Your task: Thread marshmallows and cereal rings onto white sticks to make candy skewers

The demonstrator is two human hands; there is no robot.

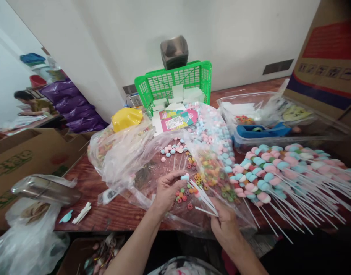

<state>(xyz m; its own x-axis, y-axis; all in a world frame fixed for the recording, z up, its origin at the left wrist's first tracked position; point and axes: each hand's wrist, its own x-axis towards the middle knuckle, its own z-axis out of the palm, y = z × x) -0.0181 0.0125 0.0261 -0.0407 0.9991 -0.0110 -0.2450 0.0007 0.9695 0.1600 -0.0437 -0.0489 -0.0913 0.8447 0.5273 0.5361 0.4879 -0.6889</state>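
Note:
Between thumb and fingers, my left hand (167, 191) pinches a small pink-and-blue candy (185, 177). My right hand (225, 217) is closed around a bundle of thin white sticks (204, 198), whose upper ends fan out toward the left hand. Whether a stick touches the candy is hard to make out. Under and around the hands lie ring-shaped gummy candies (181, 195) on clear plastic. Loose pink and blue candies (173, 147) are scattered farther back. To the right is a large pile of candy skewers (272, 168), their white sticks pointing toward me.
A green basket (175, 82) with cartons stands by the wall. Clear bags of candy (120, 149) lie left of centre. A blue tape dispenser (262, 131) is by a clear tub. A steel flask (46, 189) lies at left. Another person (34, 105) sits far left.

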